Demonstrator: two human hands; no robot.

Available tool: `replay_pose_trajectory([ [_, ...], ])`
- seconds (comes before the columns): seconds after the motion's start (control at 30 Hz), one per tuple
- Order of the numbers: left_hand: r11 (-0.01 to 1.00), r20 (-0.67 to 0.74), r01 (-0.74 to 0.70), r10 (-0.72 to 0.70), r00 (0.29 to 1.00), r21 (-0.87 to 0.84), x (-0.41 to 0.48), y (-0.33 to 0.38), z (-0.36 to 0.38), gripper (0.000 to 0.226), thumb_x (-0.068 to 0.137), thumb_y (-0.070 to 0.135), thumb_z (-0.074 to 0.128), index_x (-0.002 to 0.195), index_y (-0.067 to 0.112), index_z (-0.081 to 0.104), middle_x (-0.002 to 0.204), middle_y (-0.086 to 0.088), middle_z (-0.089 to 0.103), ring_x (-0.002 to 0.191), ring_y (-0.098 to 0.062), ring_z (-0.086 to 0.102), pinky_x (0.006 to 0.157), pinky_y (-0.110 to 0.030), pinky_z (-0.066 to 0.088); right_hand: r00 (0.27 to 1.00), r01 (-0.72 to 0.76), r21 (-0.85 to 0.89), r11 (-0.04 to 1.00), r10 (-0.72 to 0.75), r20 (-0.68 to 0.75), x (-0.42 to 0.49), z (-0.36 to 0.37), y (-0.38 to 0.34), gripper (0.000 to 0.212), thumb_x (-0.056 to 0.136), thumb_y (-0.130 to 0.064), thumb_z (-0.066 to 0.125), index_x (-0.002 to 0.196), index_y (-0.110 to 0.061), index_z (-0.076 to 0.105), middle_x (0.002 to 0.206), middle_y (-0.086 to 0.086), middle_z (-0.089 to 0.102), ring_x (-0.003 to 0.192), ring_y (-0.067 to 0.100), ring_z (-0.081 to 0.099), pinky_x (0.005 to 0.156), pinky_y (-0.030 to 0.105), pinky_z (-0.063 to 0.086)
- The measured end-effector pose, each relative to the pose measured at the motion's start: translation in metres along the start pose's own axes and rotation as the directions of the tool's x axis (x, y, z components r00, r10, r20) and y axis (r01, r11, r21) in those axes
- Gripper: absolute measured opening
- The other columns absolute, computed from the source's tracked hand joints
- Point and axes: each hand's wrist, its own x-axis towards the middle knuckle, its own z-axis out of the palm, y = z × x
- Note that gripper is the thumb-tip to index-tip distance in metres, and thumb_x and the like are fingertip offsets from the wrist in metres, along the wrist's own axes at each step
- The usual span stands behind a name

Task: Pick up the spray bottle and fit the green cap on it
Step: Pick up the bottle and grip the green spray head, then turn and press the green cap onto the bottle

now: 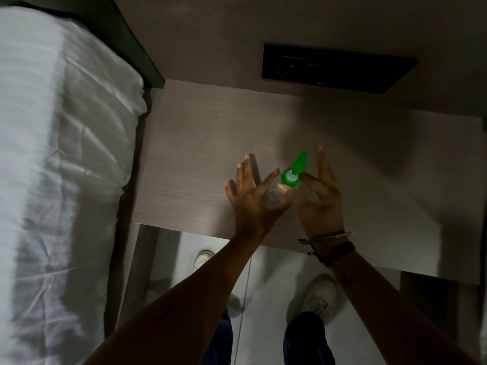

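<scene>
Above the near part of the table (200, 143), the left hand (250, 198) clamps thumb and forefinger on the clear spray bottle (275, 192), other fingers splayed. The right hand (319, 196) pinches the green cap (291, 177), already on the neck. The fit looks nearly done; perhaps a final press or twist remains.

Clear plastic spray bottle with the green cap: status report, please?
Left hand grips clear plastic spray bottle. Right hand pinches green plastic cap at its neck. Pale wooden table below, nothing blocking.
</scene>
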Motion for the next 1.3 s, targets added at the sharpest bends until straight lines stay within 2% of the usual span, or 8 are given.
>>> replay_pose_trajectory([
  [0.27, 0.993, -0.024, -0.085, 0.087, 0.996, 0.078, -0.001, -0.011, 0.003, 0.070, 0.077, 0.078, 0.048, 0.132, 0.035, 0.055, 0.161, -0.014, 0.015, 0.149, -0.032, 0.008, 0.113, -0.058, 0.001, 0.991, 0.052, -0.030, 0.998, -0.048, 0.126, -0.008, -0.009, 0.000, 0.085, 0.072, -0.026, 0.081, 0.142, -0.022, 0.033, 0.158, 0.023, 0.015, 0.146, 0.038, 0.014, 0.115, 0.066, 0.024],
  [0.4, 0.997, -0.019, -0.072, 0.073, 0.997, 0.013, 0.003, -0.012, 0.005, 0.066, 0.075, 0.074, 0.052, 0.130, 0.038, 0.057, 0.162, -0.008, 0.011, 0.149, -0.027, 0.005, 0.114, -0.057, -0.002, 0.986, -0.003, 0.086, 0.996, -0.012, 0.168, 0.000, -0.013, 0.006, 0.051, 0.081, -0.008, 0.074, 0.128, -0.013, 0.055, 0.158, 0.008, 0.021, 0.147, 0.027, 0.020, 0.117, 0.058, 0.028],
  [0.53, 0.997, -0.046, -0.074, 0.075, 0.996, 0.021, 0.004, -0.015, 0.006, 0.059, 0.076, 0.070, 0.056, 0.126, 0.039, 0.059, 0.162, -0.009, 0.016, 0.149, -0.028, 0.010, 0.113, -0.059, 0.002, 0.999, 0.035, -0.002, 0.999, -0.035, -0.024, 0.009, -0.004, -0.006, 0.039, 0.069, -0.013, 0.084, 0.103, -0.006, 0.067, 0.152, 0.016, 0.035, 0.139, 0.033, 0.033, 0.108, 0.058, 0.039],
  [0.7, 0.977, -0.065, -0.120, 0.133, 0.989, 0.173, 0.004, -0.019, 0.011, 0.060, 0.081, 0.070, 0.046, 0.135, 0.043, 0.045, 0.160, -0.014, 0.021, 0.147, -0.036, 0.017, 0.110, -0.064, 0.012, 0.994, 0.093, -0.010, 0.996, -0.093, 0.056, 0.001, 0.000, -0.010, 0.110, 0.049, -0.047, 0.087, 0.137, -0.050, 0.021, 0.158, 0.023, 0.014, 0.145, 0.041, 0.019, 0.110, 0.063, 0.032],
  [0.8, 0.975, -0.057, -0.124, 0.137, 0.989, 0.186, 0.005, -0.021, 0.012, 0.064, 0.079, 0.075, 0.045, 0.134, 0.041, 0.049, 0.161, -0.012, 0.017, 0.148, -0.033, 0.012, 0.111, -0.062, 0.007, 0.990, 0.094, -0.017, 0.995, -0.092, 0.109, -0.002, 0.000, -0.003, 0.078, 0.065, -0.044, 0.076, 0.133, -0.039, 0.038, 0.162, 0.014, 0.003, 0.148, 0.037, 0.000, 0.113, 0.073, 0.015],
  [0.97, 0.981, -0.029, -0.102, 0.108, 0.994, 0.167, 0.005, -0.018, 0.011, 0.065, 0.075, 0.074, 0.050, 0.127, 0.036, 0.059, 0.161, -0.013, 0.017, 0.148, -0.033, 0.011, 0.111, -0.059, 0.003, 0.989, 0.117, -0.129, 0.985, -0.127, -0.076, 0.004, -0.002, -0.002, 0.040, 0.061, -0.028, 0.088, 0.096, -0.031, 0.067, 0.156, 0.005, 0.025, 0.146, 0.036, 0.012, 0.110, 0.075, 0.015],
  [1.13, 0.966, -0.037, -0.135, 0.147, 0.988, 0.221, 0.007, -0.017, 0.007, 0.058, 0.080, 0.067, 0.047, 0.128, 0.036, 0.057, 0.160, -0.016, 0.019, 0.147, -0.037, 0.011, 0.109, -0.063, 0.006, 0.993, 0.115, -0.246, 0.962, -0.120, -0.005, 0.003, -0.002, -0.004, 0.084, 0.056, -0.069, 0.073, 0.127, -0.030, 0.051, 0.161, 0.015, 0.013, 0.149, 0.034, 0.007, 0.115, 0.062, 0.002],
  [1.3, 0.975, -0.027, -0.168, 0.174, 0.984, 0.142, 0.009, -0.016, 0.003, 0.059, 0.075, 0.071, 0.052, 0.118, 0.031, 0.065, 0.160, -0.015, 0.018, 0.148, -0.037, 0.007, 0.111, -0.060, -0.004, 0.979, 0.204, -0.281, 0.938, -0.200, 0.046, 0.009, -0.009, -0.006, 0.032, 0.069, -0.043, 0.069, 0.092, -0.021, 0.072, 0.156, 0.006, 0.031, 0.146, 0.031, 0.014, 0.109, 0.073, 0.018],
])
